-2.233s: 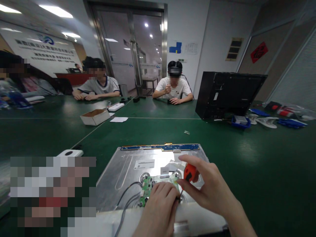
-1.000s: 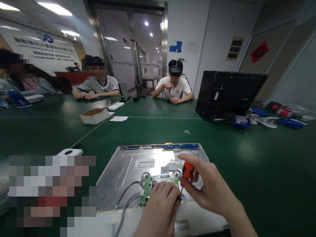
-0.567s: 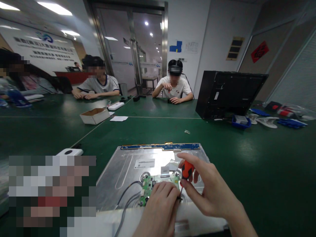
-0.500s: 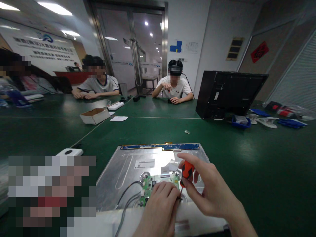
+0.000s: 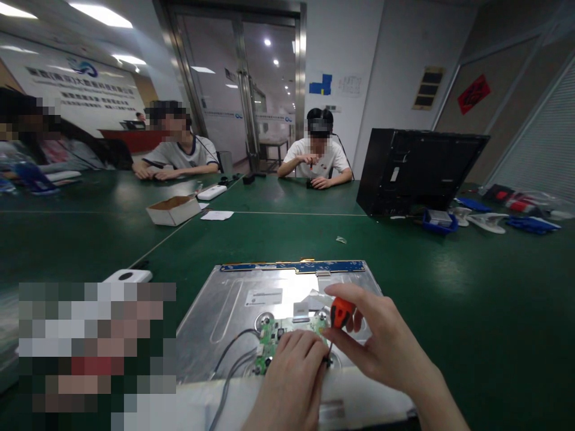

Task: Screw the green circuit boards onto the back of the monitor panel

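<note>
A metal display panel (image 5: 229, 305) lies face down on the green table, with a blue circuit strip (image 5: 269, 267) along its far edge. On its middle sits a green circuit board (image 5: 271, 335), partly covered by my left hand (image 5: 294, 368). The fingers of that hand are curled together by the board's right corner; whatever they pinch is hidden. My right hand (image 5: 381, 341) grips the orange-and-black handle of a screwdriver (image 5: 342, 312) between thumb and fingers. Its thin shaft points down to the corner beside my left fingertips. Grey cables (image 5: 233, 368) run from the board's left side.
Ahead on the left stand an open cardboard box (image 5: 173, 212) and a white device (image 5: 212, 192). A black monitor (image 5: 417, 173) is at the right, near a blue tray (image 5: 439, 222). Co-workers sit across the table and to the left. A scrap of plastic (image 5: 341, 239) lies beyond the panel.
The screwdriver handle has turned a little in my right hand, and the thumb and forefinger have shifted around it. My left hand and the panel stay in place.
</note>
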Motion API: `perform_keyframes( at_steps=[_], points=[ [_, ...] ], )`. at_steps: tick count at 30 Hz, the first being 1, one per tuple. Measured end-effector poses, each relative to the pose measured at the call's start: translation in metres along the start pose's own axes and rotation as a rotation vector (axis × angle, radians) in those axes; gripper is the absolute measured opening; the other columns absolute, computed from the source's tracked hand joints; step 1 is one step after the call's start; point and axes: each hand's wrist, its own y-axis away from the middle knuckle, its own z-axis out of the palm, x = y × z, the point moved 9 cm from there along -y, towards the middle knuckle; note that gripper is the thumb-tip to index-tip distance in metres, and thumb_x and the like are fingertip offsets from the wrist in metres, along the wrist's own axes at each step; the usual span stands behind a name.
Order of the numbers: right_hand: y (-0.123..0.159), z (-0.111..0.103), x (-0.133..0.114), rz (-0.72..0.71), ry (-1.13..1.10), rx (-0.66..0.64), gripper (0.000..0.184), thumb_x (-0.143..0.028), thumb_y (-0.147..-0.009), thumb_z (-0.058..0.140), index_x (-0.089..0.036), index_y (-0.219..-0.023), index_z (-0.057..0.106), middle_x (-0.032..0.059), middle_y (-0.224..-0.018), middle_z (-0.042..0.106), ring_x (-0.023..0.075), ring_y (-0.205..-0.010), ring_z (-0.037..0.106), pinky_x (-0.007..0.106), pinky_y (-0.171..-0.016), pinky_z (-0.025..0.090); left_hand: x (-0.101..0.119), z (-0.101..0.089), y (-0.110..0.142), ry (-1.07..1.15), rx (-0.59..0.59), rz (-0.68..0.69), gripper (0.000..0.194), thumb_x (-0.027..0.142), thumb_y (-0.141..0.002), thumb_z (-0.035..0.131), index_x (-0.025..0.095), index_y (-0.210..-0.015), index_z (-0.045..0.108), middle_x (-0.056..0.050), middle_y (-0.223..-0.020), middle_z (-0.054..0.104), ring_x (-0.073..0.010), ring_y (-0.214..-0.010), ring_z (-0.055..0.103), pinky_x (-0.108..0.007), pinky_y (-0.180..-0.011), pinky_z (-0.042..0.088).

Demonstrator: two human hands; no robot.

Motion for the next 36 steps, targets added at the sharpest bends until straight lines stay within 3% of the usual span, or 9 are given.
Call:
perform_keyframes(
  at_steps=[8,19,27,36],
  points=[
    [-0.003,-0.0034,-0.0078,0.003,-0.008,0.0,0.046,-0.011,-0.088,0.053,-0.028,-0.13,0.044,-0.0019,-0.092,0.064,0.013,-0.068,0.056,0.026,-0.063,0.045,-0.0004,0.0011,-0.0009,0.029,-0.02,-0.019,0.024,0.004,-0.09,0.041,0.02,-0.103,0.055,-0.009,-0.106,0.063,-0.0284,-0.099,0.057,-0.046,-0.088,0.046],
    [-0.0005,-0.0054,-0.0039,-0.032,0.01,0.052,0.032,-0.019,-0.092,0.062,-0.027,-0.119,0.046,-0.0045,-0.084,0.06,0.0112,-0.062,0.053,0.023,-0.055,0.043,-0.0018,0.0005,0.0007,0.04,0.008,-0.009,0.023,0.005,-0.091,0.043,0.021,-0.103,0.054,-0.007,-0.107,0.063,-0.0282,-0.1,0.056,-0.046,-0.089,0.044],
    [-0.0019,-0.0072,-0.0076,-0.011,-0.002,0.035,0.048,-0.014,-0.089,0.055,-0.026,-0.133,0.043,-0.0007,-0.097,0.065,0.0127,-0.067,0.056,0.027,-0.062,0.047,0.0021,-0.0032,-0.0017,0.028,0.051,-0.017,0.021,0.003,-0.088,0.043,0.02,-0.096,0.053,-0.008,-0.099,0.063,-0.0284,-0.092,0.057,-0.047,-0.084,0.046],
    [-0.0008,-0.0087,-0.0033,-0.024,-0.013,0.109,0.042,-0.011,-0.088,0.059,-0.026,-0.124,0.045,-0.0048,-0.084,0.06,0.0104,-0.062,0.054,0.022,-0.057,0.044,-0.0005,-0.0046,-0.0008,0.048,0.021,-0.049,0.021,0.004,-0.089,0.043,0.019,-0.096,0.055,-0.007,-0.101,0.063,-0.0279,-0.095,0.056,-0.047,-0.086,0.045]
  ],
)
